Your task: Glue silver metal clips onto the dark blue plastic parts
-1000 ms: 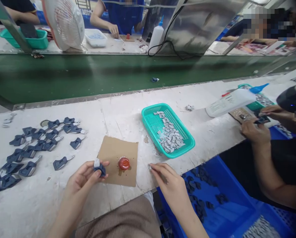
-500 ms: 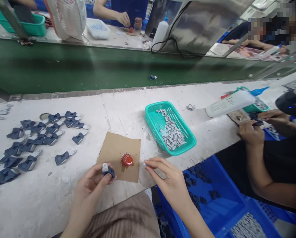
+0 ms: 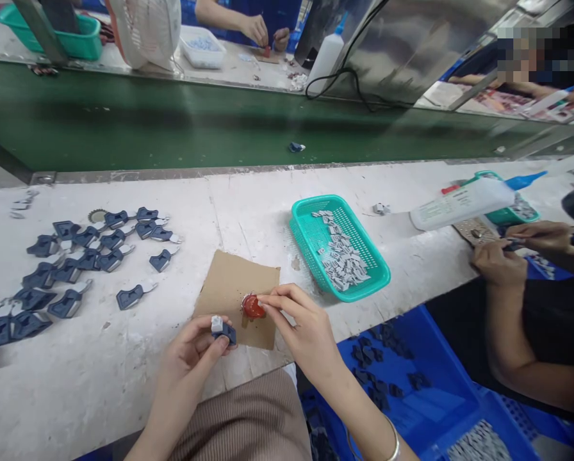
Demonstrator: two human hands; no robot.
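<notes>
From the head view, my left hand [image 3: 191,349] pinches a small dark blue part with a white tab [image 3: 222,330] between thumb and fingers, held just over the near edge of the brown card [image 3: 229,282]. My right hand [image 3: 306,326] has its fingertips narrowed on something tiny, too small for me to make out, touching the red cap [image 3: 253,306] that sits on that card. To do this dip well, I judge I should touch only the tip to the cap, keep it light so the cap does not slide, and hold the blue part steady and close. Counting: one red cap, one card, one teal basket [image 3: 311,221] of small grey pieces, too many to count, and roughly twenty finished blue parts [image 3: 88,256] spread at the left. A co-worker's hands [image 3: 501,262] work well apart at the right, beside one white glue bottle [image 3: 460,203].
</notes>
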